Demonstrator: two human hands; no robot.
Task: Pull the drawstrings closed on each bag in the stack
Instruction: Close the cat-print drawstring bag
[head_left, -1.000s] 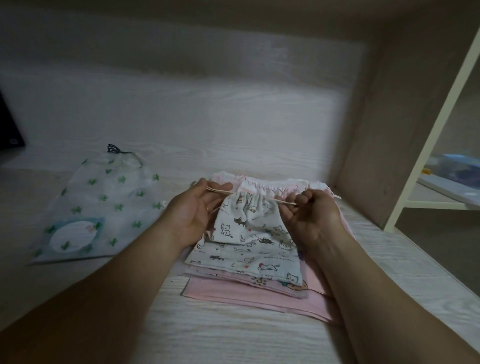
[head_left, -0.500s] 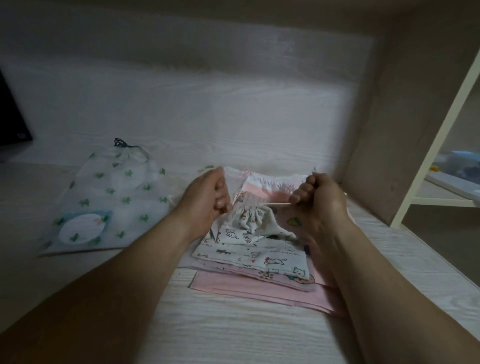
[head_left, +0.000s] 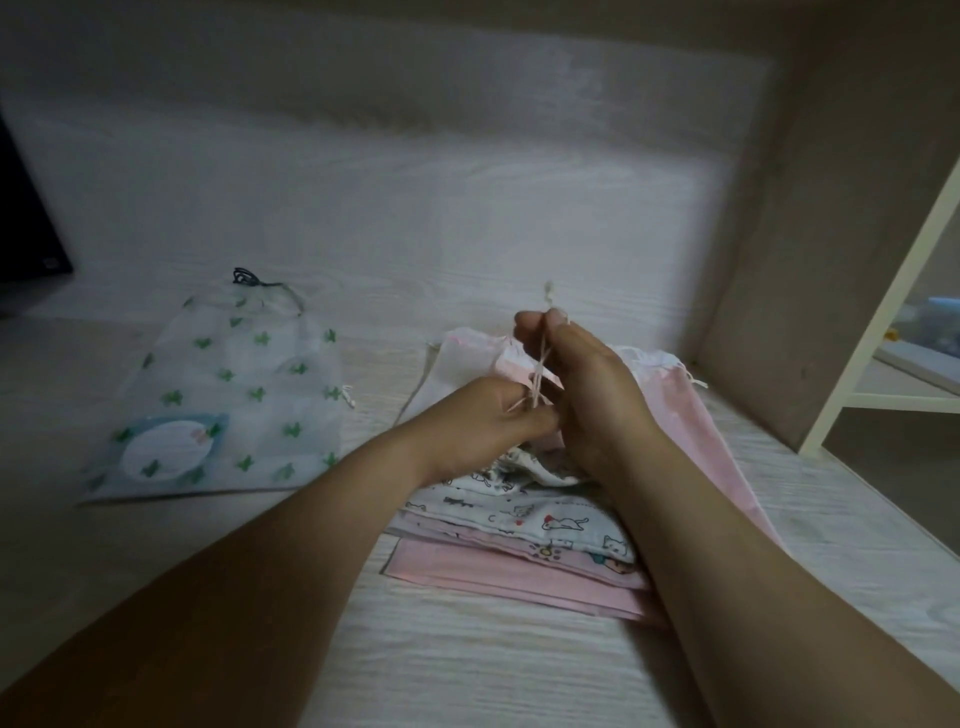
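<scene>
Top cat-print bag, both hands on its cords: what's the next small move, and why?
Probably lift the white cat-print fabric bag off the stack, towards the translucent green-clover bag. Its mouth already looks bunched tight below the left hand, which pinches the cream drawstrings; the right hand holds them raised. Pink fabric bags beneath lie flat, seemingly undrawn.

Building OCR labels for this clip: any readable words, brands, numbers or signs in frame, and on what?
No readable text anywhere.
Oval label on the clover-print bag: looks blank, too blurred to be sure.
Cat-print bag: pictures only, no words visible.
</scene>
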